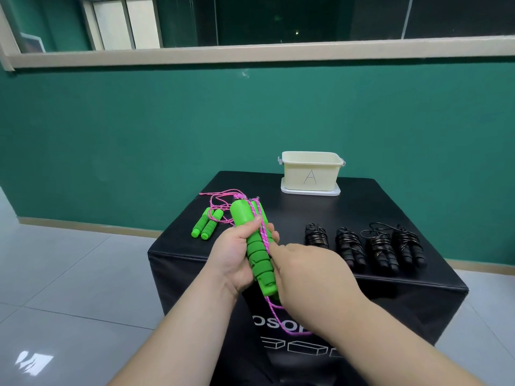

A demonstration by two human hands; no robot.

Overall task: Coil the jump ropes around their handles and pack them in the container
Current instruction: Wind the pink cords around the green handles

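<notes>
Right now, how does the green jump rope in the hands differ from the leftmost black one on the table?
The green jump rope is gripped by the left hand above the table; the black jump rope lies on it. The green one's pink cord hangs loose; the black one's cord is wound round its handles. Both have two ribbed handles.

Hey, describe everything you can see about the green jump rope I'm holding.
The jump rope's two green handles lie side by side, gripped in the left hand. They are tilted, with their smooth, plastic-looking ends pointing away toward the black table. The nearer parts are ribbed, foam-like grips. A pink-and-white braided cord runs along them, not yet coiled, and hangs in a loop below the right hand, whose forefinger touches it at the handles.
</notes>
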